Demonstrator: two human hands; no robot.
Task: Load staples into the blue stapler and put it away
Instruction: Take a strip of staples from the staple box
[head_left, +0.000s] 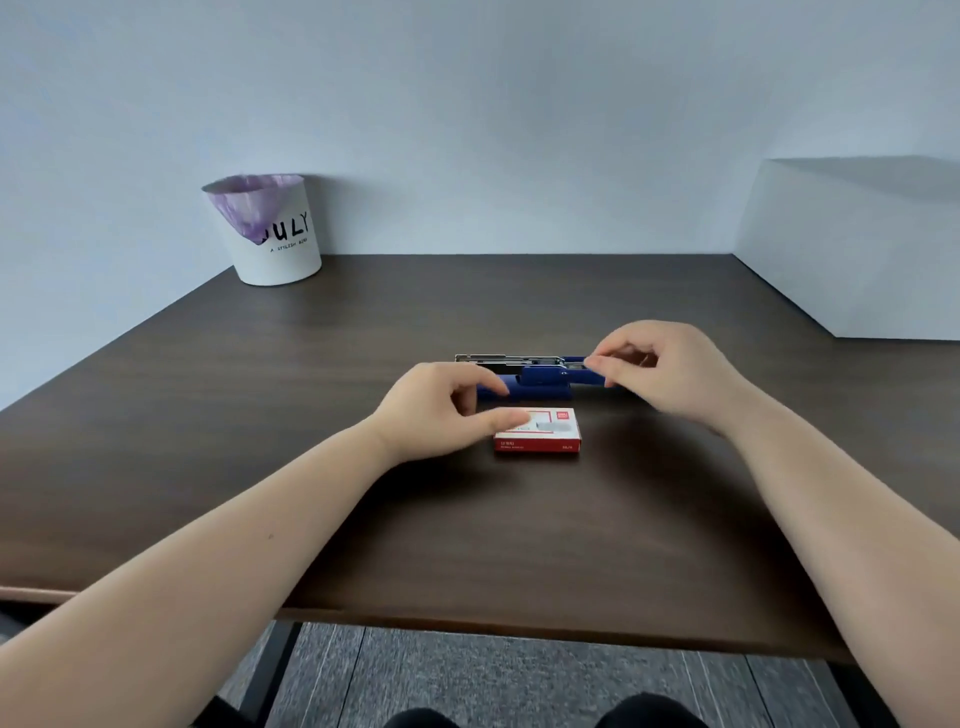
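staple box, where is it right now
The red staple box lies mid-table, just in front of the open blue stapler, under the left hand fingertips.

Single head-worn view, looking forward and down, near table (519, 545)

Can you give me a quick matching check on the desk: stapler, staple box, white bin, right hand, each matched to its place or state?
Things:
1. blue stapler
2. staple box
3. white bin
4. right hand

Places or states:
A. far left corner of the table, purple liner inside
B. lying opened out, metal track exposed
C. pinching at the stapler's right end
D. red and white, nearest the person, left hand touching it

Pairs: 1-B, 2-D, 3-A, 4-C
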